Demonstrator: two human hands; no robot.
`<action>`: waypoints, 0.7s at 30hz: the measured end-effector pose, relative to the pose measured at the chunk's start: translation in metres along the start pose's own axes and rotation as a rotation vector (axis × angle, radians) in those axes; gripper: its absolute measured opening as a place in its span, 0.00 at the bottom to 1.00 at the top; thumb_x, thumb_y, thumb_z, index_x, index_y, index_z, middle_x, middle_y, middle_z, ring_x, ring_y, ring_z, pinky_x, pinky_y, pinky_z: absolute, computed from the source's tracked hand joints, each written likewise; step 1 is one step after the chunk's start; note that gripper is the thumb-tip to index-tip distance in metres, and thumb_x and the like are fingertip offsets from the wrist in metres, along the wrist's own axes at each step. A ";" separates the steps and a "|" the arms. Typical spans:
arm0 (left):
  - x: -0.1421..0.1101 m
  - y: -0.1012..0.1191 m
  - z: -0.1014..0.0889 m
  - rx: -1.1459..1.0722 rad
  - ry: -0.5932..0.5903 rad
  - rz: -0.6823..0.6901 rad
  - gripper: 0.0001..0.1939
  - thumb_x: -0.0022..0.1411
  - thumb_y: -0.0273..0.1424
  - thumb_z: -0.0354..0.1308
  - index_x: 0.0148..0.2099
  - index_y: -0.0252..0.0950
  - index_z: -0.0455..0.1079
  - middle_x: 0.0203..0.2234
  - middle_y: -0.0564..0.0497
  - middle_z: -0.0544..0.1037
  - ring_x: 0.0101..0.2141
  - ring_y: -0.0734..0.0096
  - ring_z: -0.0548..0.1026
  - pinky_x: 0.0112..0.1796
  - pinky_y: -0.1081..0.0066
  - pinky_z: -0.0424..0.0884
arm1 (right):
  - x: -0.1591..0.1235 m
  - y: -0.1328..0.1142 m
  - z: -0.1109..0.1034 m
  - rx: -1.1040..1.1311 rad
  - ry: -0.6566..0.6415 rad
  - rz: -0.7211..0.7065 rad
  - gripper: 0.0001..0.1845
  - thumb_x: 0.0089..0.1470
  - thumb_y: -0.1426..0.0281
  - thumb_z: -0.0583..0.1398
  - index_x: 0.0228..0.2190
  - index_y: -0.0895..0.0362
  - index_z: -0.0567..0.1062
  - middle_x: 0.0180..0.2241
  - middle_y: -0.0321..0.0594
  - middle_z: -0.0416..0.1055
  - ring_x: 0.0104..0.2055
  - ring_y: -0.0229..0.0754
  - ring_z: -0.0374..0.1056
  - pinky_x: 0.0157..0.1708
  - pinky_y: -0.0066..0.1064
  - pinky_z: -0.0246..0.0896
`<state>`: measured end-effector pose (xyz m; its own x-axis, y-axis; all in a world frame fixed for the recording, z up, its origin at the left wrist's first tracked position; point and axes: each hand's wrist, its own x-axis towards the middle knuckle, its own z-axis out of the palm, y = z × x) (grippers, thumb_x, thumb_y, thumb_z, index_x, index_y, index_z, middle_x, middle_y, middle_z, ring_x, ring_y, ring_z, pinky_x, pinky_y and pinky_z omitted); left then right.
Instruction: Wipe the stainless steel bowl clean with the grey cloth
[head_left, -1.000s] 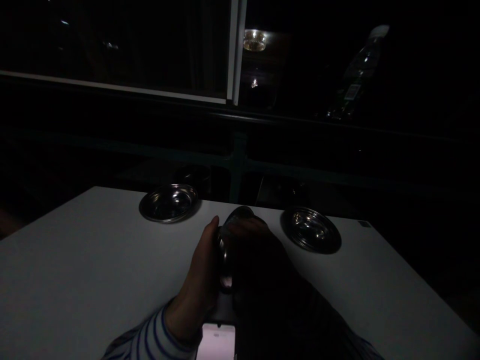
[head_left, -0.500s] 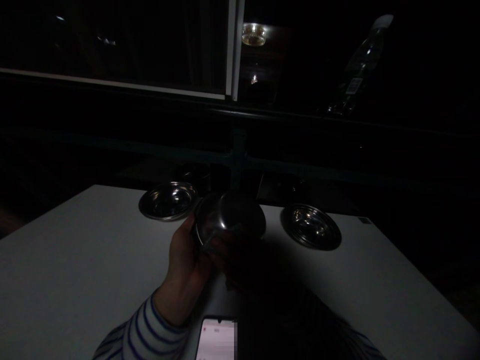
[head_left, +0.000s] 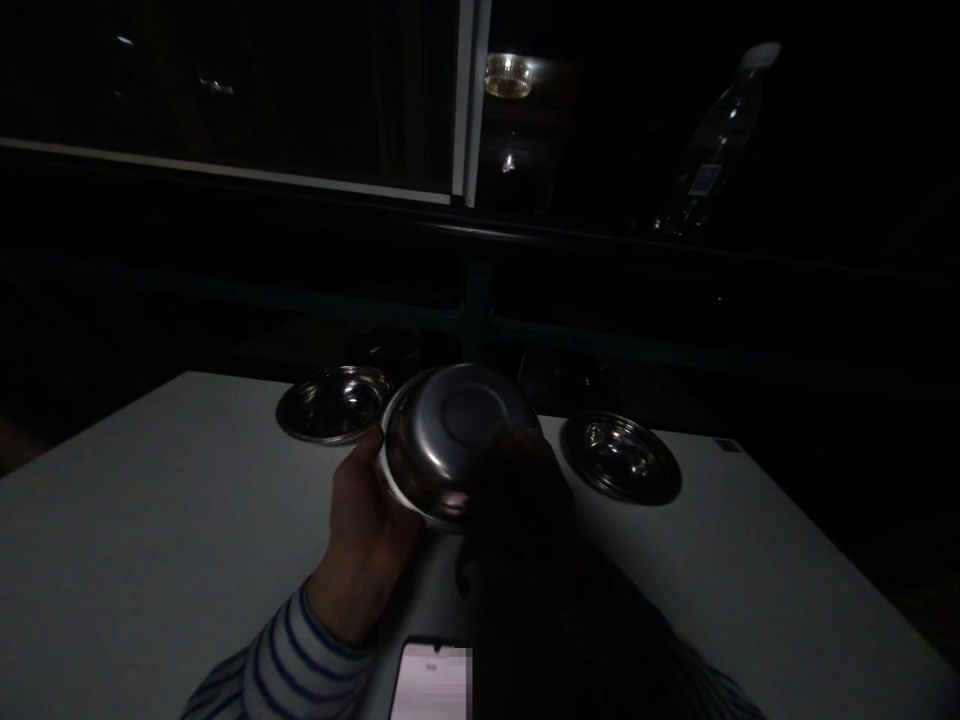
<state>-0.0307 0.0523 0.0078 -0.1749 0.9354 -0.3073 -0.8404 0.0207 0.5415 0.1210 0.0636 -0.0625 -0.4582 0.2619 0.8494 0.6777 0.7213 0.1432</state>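
Note:
A shiny metal bowl [head_left: 450, 410] is held up over the table, tilted so that its underside faces me. My left hand [head_left: 367, 520] is closed on the bowl's left rim, thumb near the top of that edge. Deep in shadow, my right hand [head_left: 525, 490] lies against the bowl's lower right side. A dark limp piece, seemingly a cloth [head_left: 463, 572], hangs below that hand; its fingers are barely visible. Two similar metal bowls stand open side up, a left bowl [head_left: 335, 404] and a right bowl [head_left: 621, 458].
A phone [head_left: 431, 685] with a lit screen lies on the white table [head_left: 187, 540] near me. Behind the table are a dark ledge and a window frame [head_left: 463, 100]. A clear plastic bottle [head_left: 720, 135] stands at the upper right.
The held bowl has tipped so that more of its base shows. My right hand has moved from its lower left side toward the right. My left hand keeps its hold.

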 end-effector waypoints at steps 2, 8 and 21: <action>0.001 0.000 -0.001 0.022 -0.005 0.008 0.14 0.60 0.28 0.47 0.41 0.28 0.72 0.26 0.45 0.78 0.33 0.61 0.77 0.37 0.63 0.74 | 0.001 0.003 0.004 -0.038 0.140 -0.031 0.28 0.58 0.68 0.50 0.59 0.58 0.54 0.51 0.49 0.65 0.61 0.53 0.52 0.52 0.52 0.61; 0.005 0.000 -0.002 0.043 -0.051 -0.021 0.14 0.58 0.30 0.51 0.42 0.29 0.72 0.29 0.45 0.79 0.33 0.60 0.77 0.38 0.62 0.74 | 0.008 0.006 -0.002 0.039 0.138 0.070 0.30 0.61 0.66 0.47 0.62 0.55 0.44 0.46 0.47 0.70 0.54 0.50 0.62 0.51 0.48 0.64; 0.015 -0.001 -0.007 -0.072 -0.057 -0.020 0.11 0.56 0.30 0.53 0.38 0.31 0.73 0.29 0.47 0.79 0.31 0.66 0.77 0.38 0.67 0.73 | -0.011 -0.005 0.010 -0.058 0.225 0.115 0.29 0.59 0.65 0.51 0.60 0.54 0.53 0.56 0.48 0.60 0.60 0.57 0.54 0.50 0.57 0.62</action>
<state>-0.0357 0.0638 -0.0030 -0.1300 0.9537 -0.2713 -0.8787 0.0160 0.4772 0.1172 0.0637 -0.0772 -0.2413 0.1862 0.9524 0.7528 0.6553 0.0627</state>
